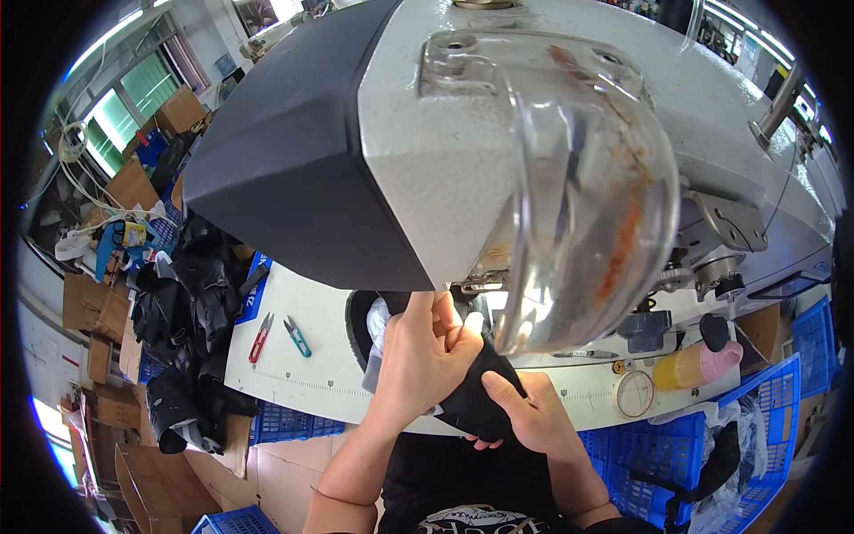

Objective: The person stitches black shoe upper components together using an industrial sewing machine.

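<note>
Close in front of me is the head of a sewing machine (436, 116), grey-white with a dark cover and a clear, rust-stained plastic guard (587, 205). Below it, my left hand (425, 360) is closed in a pinch, its fingertips up by the machine's underside; what they pinch is too small or hidden to tell. A black fabric piece (480, 396) with some white material (378, 325) beside it lies under that hand. My right hand (531, 414) grips the fabric's near right edge, thumb on top and fingers beneath. The needle area is hidden behind the machine head.
Red-handled thread snips (261, 339) and teal snips (298, 337) lie on the white table (267, 378) at left. A pink-capped yellow bottle (698, 365) and a clear ring (634, 393) stand right. Black goods (191, 329) pile up left; blue crates (765, 427) flank the table.
</note>
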The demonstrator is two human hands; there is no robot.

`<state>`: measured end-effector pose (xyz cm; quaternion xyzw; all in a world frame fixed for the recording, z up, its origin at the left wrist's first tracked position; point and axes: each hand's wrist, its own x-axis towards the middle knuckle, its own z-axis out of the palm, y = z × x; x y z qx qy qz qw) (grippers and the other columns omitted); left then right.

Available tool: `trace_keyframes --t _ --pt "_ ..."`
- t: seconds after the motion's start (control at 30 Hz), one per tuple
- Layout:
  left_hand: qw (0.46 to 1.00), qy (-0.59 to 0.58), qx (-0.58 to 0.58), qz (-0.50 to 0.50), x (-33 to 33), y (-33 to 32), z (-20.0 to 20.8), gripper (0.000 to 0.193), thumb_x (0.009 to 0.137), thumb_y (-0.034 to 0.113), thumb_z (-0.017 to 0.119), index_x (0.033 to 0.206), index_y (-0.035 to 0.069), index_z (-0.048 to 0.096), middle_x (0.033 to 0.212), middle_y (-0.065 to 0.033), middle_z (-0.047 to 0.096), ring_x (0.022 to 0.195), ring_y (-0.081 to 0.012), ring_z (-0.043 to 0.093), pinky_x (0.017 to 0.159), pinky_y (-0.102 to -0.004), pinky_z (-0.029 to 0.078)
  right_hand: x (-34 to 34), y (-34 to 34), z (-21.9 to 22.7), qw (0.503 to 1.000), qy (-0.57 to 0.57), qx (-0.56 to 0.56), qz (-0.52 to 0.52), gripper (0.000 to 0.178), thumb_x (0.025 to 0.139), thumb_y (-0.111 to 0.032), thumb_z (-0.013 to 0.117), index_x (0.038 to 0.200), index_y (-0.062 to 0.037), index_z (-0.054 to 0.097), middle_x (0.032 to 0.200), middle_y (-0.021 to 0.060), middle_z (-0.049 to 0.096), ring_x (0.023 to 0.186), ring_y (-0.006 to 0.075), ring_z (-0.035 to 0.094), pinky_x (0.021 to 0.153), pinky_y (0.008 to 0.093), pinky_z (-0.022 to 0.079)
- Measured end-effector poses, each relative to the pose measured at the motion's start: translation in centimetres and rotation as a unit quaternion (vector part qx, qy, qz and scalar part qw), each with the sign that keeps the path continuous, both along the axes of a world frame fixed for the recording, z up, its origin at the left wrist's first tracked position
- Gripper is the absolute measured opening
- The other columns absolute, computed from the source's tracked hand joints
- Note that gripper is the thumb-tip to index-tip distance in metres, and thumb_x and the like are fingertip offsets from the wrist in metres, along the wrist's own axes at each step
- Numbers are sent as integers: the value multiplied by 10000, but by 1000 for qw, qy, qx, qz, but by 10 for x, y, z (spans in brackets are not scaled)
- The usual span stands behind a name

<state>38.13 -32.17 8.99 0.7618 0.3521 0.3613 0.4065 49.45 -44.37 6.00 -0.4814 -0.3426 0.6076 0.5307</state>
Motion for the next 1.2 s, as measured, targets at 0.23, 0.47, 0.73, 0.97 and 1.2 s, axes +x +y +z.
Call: trace_keyframes --t 0.23,0.47,0.73,0.97,1.2 --pt "999 -36 -41 4 3 1 8 213 706 5 658 835 23 489 607 18 429 541 -59 389 474 -257 322 -1 2 5 1000 21 -22 -6 463 1004 -369 437 888 52 592 680 115 648 558 154 646 453 228 497" --pt "995 55 -6 -83 0 28 7 205 709 -47 619 781 -10 431 569 -52 453 499 -118 427 456 -292 346 -8 11 6 999 15 -14 -36 467 1005 -359 434 909 68 598 699 135 658 569 175 657 454 247 506" --pt "995 -4 11 -99 -1 39 11 129 704 -52 605 725 -38 479 551 -29 414 502 -109 377 445 -301 301 -12 21 8 998 32 -9 -59 445 1003 -324 437 923 83 598 663 168 649 514 189 636 420 258 485" --pt "987 82 22 -134 -5 49 16 136 718 -19 611 649 -42 495 517 -46 413 483 -118 354 446 -319 298 -14 25 6 995 46 3 -85 439 998 -302 435 905 98 591 645 175 638 486 207 634 394 273 497" --pt "981 65 84 -160 -4 61 18 106 718 24 642 660 -16 562 530 -49 494 475 -118 399 448 -312 331 -15 30 -7 992 21 -2 -126 440 993 -295 435 903 106 590 648 171 629 484 213 636 378 275 496"
